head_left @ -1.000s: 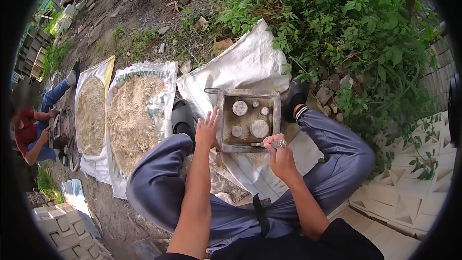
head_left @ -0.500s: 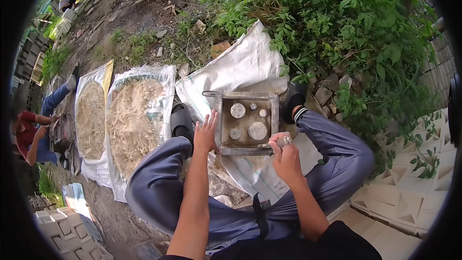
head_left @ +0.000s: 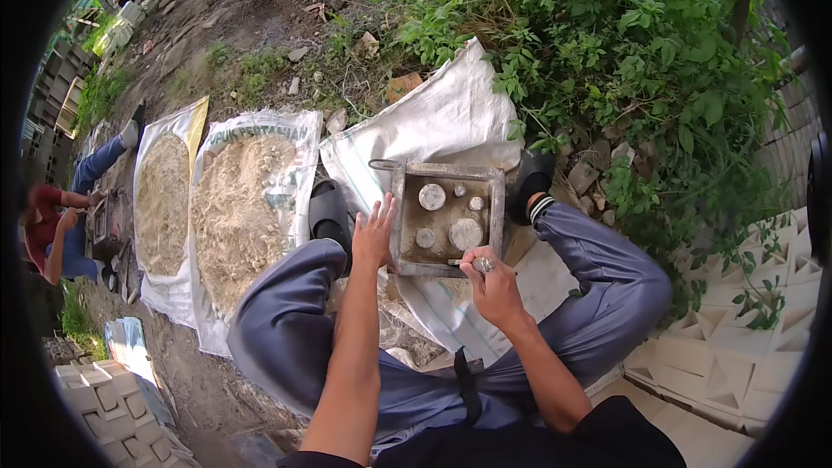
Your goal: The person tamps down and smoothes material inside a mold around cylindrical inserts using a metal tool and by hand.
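Note:
A square grey frame (head_left: 448, 168) lies on a white sack (head_left: 459, 104) between my legs. Inside it, several round discs of different sizes, the largest (head_left: 465, 234) at the lower right, rise from a brownish floor. My left hand (head_left: 373, 234) rests against the frame's left side with its fingers spread. Closed round a small tool with a rounded grey handle (head_left: 484, 264), my right hand (head_left: 496, 282) is at the frame's near edge. The tool's thin tip reaches onto that edge, right of its middle.
Two sacks with sandy powder (head_left: 238, 208) (head_left: 163, 208) lie to the left. Beyond them a person in a red shirt (head_left: 42, 225) sits working. Leafy plants (head_left: 641, 61) grow at the upper right, and pale patterned blocks (head_left: 728, 364) lie at the lower right.
My right hand has moved left along the near edge of the frame with the tool. My left hand stays at the frame's left side. The view has shifted slightly.

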### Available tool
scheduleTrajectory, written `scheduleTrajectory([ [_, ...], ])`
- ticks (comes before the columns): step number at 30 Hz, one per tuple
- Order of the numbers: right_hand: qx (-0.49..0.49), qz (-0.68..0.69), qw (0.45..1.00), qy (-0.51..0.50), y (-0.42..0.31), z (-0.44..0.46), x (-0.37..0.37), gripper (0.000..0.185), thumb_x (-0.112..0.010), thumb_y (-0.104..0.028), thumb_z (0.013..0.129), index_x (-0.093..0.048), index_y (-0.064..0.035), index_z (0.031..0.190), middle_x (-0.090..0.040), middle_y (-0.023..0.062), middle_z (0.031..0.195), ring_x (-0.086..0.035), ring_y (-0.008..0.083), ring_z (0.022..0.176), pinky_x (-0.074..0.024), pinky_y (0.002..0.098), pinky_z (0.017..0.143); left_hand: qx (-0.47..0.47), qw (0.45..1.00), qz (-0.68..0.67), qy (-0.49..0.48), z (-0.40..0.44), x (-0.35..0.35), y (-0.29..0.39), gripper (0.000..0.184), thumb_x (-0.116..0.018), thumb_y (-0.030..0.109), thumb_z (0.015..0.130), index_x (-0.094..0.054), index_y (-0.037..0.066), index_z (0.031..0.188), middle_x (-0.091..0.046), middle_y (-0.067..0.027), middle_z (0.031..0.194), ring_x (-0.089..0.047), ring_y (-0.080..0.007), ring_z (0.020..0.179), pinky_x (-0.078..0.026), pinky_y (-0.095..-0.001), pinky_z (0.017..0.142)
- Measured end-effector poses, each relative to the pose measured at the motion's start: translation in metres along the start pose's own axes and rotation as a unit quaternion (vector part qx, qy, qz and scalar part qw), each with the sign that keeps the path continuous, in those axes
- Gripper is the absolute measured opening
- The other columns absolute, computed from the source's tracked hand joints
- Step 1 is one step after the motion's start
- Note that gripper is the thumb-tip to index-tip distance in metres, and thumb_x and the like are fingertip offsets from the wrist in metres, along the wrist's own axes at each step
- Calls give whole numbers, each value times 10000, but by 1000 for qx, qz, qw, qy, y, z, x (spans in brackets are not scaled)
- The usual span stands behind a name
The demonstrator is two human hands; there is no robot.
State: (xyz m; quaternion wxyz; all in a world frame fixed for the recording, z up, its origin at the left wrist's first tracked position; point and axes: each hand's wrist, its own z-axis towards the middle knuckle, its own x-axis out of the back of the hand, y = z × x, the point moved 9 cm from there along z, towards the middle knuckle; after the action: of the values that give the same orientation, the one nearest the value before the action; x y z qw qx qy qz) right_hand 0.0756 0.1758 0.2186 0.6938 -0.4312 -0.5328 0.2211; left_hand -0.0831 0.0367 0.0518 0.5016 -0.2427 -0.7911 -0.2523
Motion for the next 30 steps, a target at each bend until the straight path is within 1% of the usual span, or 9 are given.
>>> scheduleTrajectory([
  [3,2,36,999,38,-32,5,12,131,-593,-118,938,-501,-61,1012,-628,140,825,-626,352,714,-487,394,668,9,1000,-1,-7,2,3,-1,1521,-930,417,347,-15,181,1538,-55,28,1613,-190,-206,1461,-264,-497,1156],
  [5,-2,33,999,14,-1,-3,-13,129,-594,-121,938,-504,-58,1006,-629,136,829,-628,349,723,-491,384,670,4,1000,-2,-10,-5,-1,-4,1514,-931,407,354,-15,182,1538,-56,31,1613,-194,-204,1460,-264,-496,1155],
  [10,-36,10,998,-53,-22,12,-22,121,-590,-120,941,-509,-48,996,-642,120,858,-646,353,790,-503,378,690,0,1000,16,-10,3,-9,-4,1539,-929,437,328,-14,174,1537,-38,12,1614,-166,-218,1467,-251,-505,1161],
  [12,11,40,999,4,-45,15,-14,115,-585,-113,943,-513,-40,996,-645,127,868,-646,364,804,-502,390,695,0,1000,15,-6,2,-6,-3,1547,-930,437,319,-13,176,1537,-51,12,1613,-171,-214,1465,-252,-500,1162],
  [14,14,24,1000,-14,-14,10,-41,115,-586,-109,942,-514,-39,998,-648,133,871,-649,364,802,-502,388,695,4,1000,13,-16,-2,-3,-4,1547,-929,439,319,-13,175,1536,-56,12,1612,-176,-215,1464,-256,-499,1160],
  [20,12,43,999,-21,-32,24,-38,128,-589,-111,940,-513,-43,1016,-656,146,872,-655,358,771,-501,380,664,5,1000,18,-8,3,-3,-6,1536,-930,432,324,-22,176,1537,-73,12,1611,-199,-209,1457,-265,-498,1155],
  [22,76,23,997,8,-35,13,-45,132,-587,-122,945,-514,-43,1021,-657,141,861,-641,349,709,-498,368,640,-2,1000,15,14,0,-4,-3,1535,-927,435,318,-32,175,1538,-76,16,1610,-201,-207,1457,-268,-497,1154],
  [26,-6,28,997,-65,-11,24,-59,135,-598,-123,939,-519,-52,1024,-651,149,856,-638,339,694,-495,369,632,0,999,37,23,2,-5,-3,1517,-923,440,330,-46,170,1537,-81,17,1610,-207,-211,1455,-278,-501,1147],
  [30,19,83,996,0,-31,16,-51,133,-600,-122,939,-524,-46,1017,-643,155,844,-624,334,670,-482,375,616,-4,1000,27,9,1,0,-2,1490,-921,430,356,-50,168,1537,-90,12,1609,-216,-211,1453,-287,-510,1139],
])
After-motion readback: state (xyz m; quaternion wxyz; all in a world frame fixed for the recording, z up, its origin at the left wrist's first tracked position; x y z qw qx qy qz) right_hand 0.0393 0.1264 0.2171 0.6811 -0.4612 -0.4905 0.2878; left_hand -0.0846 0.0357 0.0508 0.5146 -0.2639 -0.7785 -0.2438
